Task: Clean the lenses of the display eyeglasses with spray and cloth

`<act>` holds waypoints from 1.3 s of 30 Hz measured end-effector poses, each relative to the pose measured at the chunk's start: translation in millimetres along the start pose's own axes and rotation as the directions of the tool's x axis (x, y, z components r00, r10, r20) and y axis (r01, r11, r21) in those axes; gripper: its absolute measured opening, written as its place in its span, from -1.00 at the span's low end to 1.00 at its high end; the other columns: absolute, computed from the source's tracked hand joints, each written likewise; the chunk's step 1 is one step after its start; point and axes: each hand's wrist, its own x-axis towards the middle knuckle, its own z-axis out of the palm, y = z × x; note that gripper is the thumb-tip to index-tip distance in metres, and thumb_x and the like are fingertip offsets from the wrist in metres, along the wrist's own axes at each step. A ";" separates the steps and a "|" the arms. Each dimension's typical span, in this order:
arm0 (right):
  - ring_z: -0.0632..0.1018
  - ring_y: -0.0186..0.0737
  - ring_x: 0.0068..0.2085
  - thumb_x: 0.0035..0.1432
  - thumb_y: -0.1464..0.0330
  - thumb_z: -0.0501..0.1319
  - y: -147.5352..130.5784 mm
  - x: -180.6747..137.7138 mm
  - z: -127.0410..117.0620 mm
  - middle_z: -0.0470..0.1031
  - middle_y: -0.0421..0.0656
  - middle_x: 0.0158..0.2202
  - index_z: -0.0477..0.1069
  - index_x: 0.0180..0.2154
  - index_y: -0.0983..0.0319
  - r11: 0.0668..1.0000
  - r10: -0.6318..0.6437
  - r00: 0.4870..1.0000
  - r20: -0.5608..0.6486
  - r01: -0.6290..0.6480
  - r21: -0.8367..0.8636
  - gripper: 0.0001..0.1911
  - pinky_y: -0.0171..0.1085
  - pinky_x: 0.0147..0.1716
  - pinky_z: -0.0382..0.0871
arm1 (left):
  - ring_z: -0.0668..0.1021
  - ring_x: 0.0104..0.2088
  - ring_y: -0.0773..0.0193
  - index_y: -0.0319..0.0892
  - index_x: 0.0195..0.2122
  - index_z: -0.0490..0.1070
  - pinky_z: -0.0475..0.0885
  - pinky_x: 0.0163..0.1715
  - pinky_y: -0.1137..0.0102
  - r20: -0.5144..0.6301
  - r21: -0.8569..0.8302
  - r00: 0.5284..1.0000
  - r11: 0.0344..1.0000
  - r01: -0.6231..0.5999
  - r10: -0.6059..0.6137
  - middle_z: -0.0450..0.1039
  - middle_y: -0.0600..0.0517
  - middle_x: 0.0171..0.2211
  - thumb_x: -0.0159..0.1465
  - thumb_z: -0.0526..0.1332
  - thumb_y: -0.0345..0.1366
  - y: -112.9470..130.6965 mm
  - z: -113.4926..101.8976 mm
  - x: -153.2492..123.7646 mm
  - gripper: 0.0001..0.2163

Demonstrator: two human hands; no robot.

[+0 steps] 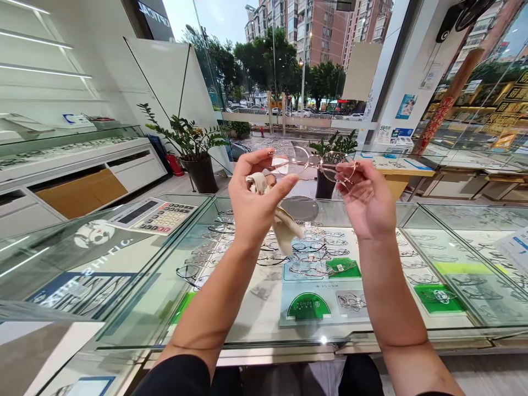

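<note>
Thin gold round-rimmed metal eyeglasses (312, 163) held raised above glass display counter (264, 335), between both hands. Grey flat calculator (153, 215) laid on counter far left. Left hand (251, 203) closed on left lens rim, beige soft cleaning cloth (289, 228) tucked in palm. Right hand (365, 201) clamped on right rim. Rows of spectacle frames (313, 258) displayed under glass below.

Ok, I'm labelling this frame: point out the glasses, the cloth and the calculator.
glasses (312, 161), head view, on the bridge.
cloth (286, 230), head view, on its hanging end.
calculator (163, 219), head view, on its keypad.
</note>
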 end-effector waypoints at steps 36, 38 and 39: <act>0.70 -0.01 -0.14 0.12 0.22 0.54 -3.2 3.4 -5.5 0.71 -0.20 -0.27 0.67 -0.33 0.03 0.788 -0.464 0.867 0.183 0.498 -0.362 -0.89 0.09 0.00 0.58 | 0.13 -0.65 0.51 -0.15 -0.47 0.33 -0.06 -0.71 0.55 0.911 0.147 0.012 0.353 0.924 -0.411 0.22 0.16 -0.55 0.05 0.58 -0.14 -24.0 -8.5 -69.6 -0.60; 0.70 -0.03 -0.15 0.09 0.17 0.55 4.8 6.4 -6.2 0.71 -0.18 -0.28 0.67 -0.32 0.07 0.787 -0.365 0.895 0.255 0.443 -0.429 -0.82 0.04 -0.02 0.57 | 0.32 -0.55 0.37 -0.15 -0.49 0.41 0.09 -0.65 0.46 0.949 0.279 -0.173 0.447 0.850 -0.264 0.38 0.02 -0.48 -0.01 0.60 -0.14 -41.2 -15.4 -90.8 -0.62; 0.69 -0.04 -0.14 0.09 0.15 0.55 10.3 7.3 -5.7 0.71 -0.17 -0.26 0.67 -0.30 0.08 0.782 -0.311 0.905 0.289 0.417 -0.464 -0.80 0.02 -0.01 0.56 | 0.38 -0.50 0.31 -0.15 -0.51 0.43 0.17 -0.61 0.43 0.950 0.307 -0.234 0.473 0.826 -0.207 0.41 -0.01 -0.47 -0.03 0.61 -0.13 -49.4 -16.6 -100.7 -0.62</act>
